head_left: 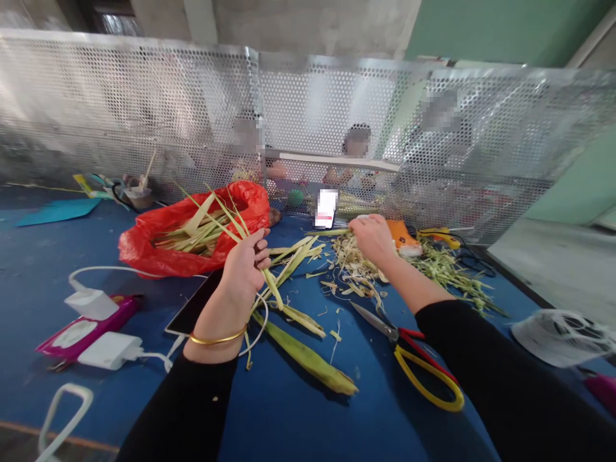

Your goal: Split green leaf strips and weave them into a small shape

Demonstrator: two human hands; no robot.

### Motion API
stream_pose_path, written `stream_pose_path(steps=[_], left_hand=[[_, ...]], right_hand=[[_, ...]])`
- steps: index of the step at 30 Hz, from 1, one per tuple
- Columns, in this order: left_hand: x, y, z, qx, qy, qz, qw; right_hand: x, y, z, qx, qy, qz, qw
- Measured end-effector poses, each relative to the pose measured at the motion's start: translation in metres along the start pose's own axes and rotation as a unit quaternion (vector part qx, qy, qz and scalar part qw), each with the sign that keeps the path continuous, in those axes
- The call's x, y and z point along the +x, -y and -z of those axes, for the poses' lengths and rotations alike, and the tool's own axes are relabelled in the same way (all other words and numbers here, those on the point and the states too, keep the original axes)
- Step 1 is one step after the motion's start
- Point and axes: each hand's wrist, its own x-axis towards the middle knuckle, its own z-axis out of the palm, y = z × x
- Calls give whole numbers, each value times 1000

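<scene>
My left hand (248, 260) is closed around a few long, narrow leaf strips (272, 289), pale green, whose thin tips rise above the fingers. My right hand (371, 239) is closed at the end of a thin green leaf piece (332, 231), over a heap of dry shredded scraps (353, 269). Beside my left hand, a red plastic bag (144, 237) holds a bundle of similar strips. A wider green leaf (308, 359) lies on the blue table (298, 423). Scissors (394, 333) with red and yellow handles lie open below my right hand.
A phone (326, 208) leans upright against a perforated metal screen (308, 109), with people behind it. On the left sit a purple power strip (96, 327) with white chargers and cables. Green plant clippings (447, 273) and a white twine roll (558, 337) are at right.
</scene>
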Motion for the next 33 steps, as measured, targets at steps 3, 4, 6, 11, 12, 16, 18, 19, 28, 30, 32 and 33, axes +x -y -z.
stream_pose_path(steps=[3,4,6,11,12,16,18,19,28,30,32,33], left_hand=[[-6,13,-8,15,14,-4,1000],[-9,19,-12,25,22,-1,999],[-19,34,-21,75,56,11,996],[-49,74,-38,173,158,70,970],[-53,80,-39,182,173,79,965],[-61,95,-40,189,188,100,959],[-60,97,-38,181,178,105,961],[-59,97,-37,177,177,109,962],[-55,88,-38,138,170,132,967],[-50,74,-36,126,149,131,972],[-41,54,-31,107,130,108,980],[-35,42,-28,93,116,86,985]], right_hand=[[-1,-8,20,89,-68,-78,991],[-5,-6,25,126,-82,-97,984],[-18,5,31,204,-87,-122,967],[-75,45,33,520,2,-246,818],[-86,52,32,559,12,-276,782],[-111,66,25,585,6,-304,752],[-115,69,24,575,6,-299,762],[-116,69,25,573,17,-295,765],[-120,73,32,552,101,-269,783],[-120,69,30,543,75,-280,788],[-121,62,25,517,54,-286,805],[-120,58,22,499,49,-283,818]])
